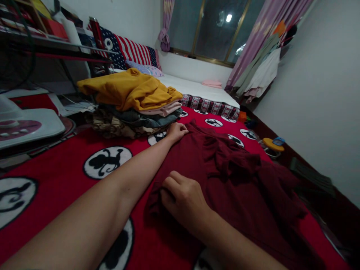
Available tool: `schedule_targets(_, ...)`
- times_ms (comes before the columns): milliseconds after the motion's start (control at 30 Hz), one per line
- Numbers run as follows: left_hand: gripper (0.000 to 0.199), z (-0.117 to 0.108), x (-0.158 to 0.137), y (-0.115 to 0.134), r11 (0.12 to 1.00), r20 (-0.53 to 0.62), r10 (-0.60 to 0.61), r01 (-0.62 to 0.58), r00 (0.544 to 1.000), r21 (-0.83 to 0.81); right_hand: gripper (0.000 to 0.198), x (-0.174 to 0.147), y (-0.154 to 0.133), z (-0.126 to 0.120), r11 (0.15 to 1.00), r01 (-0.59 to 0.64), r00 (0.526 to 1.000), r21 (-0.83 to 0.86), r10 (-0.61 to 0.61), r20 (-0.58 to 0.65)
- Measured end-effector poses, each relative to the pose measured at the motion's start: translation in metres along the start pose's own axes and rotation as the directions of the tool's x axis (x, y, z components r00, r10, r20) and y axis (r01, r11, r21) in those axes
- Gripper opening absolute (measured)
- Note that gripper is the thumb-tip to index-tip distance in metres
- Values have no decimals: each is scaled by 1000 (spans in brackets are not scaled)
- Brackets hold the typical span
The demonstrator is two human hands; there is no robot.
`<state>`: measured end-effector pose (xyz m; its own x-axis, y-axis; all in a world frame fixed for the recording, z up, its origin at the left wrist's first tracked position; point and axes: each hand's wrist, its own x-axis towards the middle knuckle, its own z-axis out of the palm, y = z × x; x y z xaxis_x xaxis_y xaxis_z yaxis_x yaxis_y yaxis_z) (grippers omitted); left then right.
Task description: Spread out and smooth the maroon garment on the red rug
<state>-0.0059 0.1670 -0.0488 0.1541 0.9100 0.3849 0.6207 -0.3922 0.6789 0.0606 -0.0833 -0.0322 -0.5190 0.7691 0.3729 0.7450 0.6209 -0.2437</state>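
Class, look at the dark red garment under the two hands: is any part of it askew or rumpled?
Yes. The dark red garment lies flat near the left hand and right hand, but its far right part is bunched into ridges and folds. The stack of folded clothes behind it leans unevenly, the yellow top overhanging.

open red blanket (pixel 70 176) at 9 o'clock of the dark red garment (pixel 225 180); clothes pile (pixel 132 103) blocks 11 o'clock; bunched folds (pixel 230 153) at 1 o'clock.
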Motion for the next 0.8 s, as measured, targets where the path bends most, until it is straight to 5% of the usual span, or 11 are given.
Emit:
schedule_targets(133, 18, -6, 7, -5, 999, -70, -39, 37, 997, -19, 15, 2, 5, -2, 981, 28, 986, 193, 5, -166)
schedule_targets(300, 12, -15, 5, -5, 997, -55, -67, 69, 996, 42, 14, 1, 5, 3, 950, 50, 997, 308, -63, 33)
schedule_targets(433, 26, -27, -6, 23, 966, -43, 24, -13, 999, 259, 30, 0, 5, 5, 929, 61, 996, 366, -81, 39)
schedule_targets(567, 22, -26, -26, 56, 913, 143, 74, -125, 987, 388, 30, -2, 4, 7, 921, 97, 994, 378, -109, 10)
schedule_targets(700, 40, -5, -48, 57, 903, 135, 45, -98, 990, 418, 16, -2, 12, 2, 875, 86, 991, 476, -28, -127)
schedule_targets(800, 40, 8, -58, 47, 912, 52, 20, -40, 998, 408, 14, 4, 33, -11, 866, 20, 934, 500, 162, -318)
